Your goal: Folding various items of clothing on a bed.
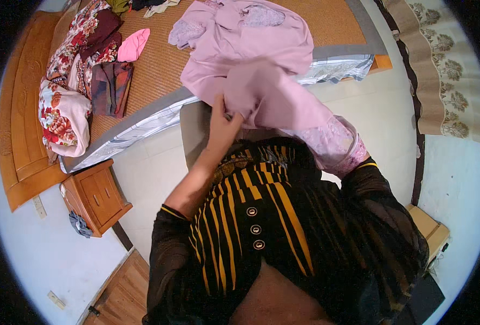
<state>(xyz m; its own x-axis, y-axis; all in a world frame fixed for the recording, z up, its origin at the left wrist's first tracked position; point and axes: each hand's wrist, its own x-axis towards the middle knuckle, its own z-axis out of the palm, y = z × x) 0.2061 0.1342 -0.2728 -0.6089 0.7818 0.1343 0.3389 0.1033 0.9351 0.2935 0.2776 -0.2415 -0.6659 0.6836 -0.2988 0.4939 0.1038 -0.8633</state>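
A pale pink garment with lace trim [234, 40] is spread over the near edge of the bed and hangs toward me. At its lower left, my left hand [226, 124] pinches the cloth between thumb and fingers. My right forearm goes into a lace-trimmed part [332, 143] of the same garment, which looks like a sleeve. The fabric covers my right hand, so its fingers are hidden. Another lace part [188, 33] of the garment lies on the bed at the far left of it.
The bed [153, 65] has a woven brown mat with a grey border. A floral blanket [64, 119], a folded plaid cloth [112, 89] and a bright pink cloth [134, 45] lie on its left. A wooden nightstand [96, 197] stands lower left; a patterned curtain [440, 59] hangs right.
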